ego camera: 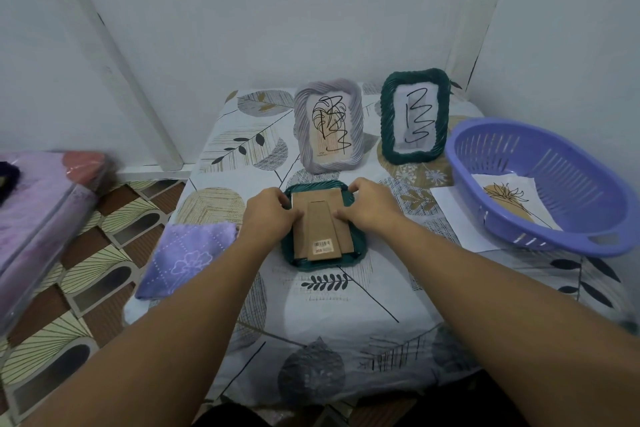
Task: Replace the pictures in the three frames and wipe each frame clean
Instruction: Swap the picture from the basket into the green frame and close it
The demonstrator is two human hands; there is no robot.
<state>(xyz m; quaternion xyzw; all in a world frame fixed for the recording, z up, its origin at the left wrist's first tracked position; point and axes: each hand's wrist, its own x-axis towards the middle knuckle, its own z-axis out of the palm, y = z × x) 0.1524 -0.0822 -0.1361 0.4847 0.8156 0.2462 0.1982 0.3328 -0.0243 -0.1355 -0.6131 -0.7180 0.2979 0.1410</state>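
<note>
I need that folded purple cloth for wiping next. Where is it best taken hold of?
Pinch the folded purple cloth at its near corner, coming from the left with the left hand: that corner overhangs the table edge, so fingers can likely get under it.
</note>
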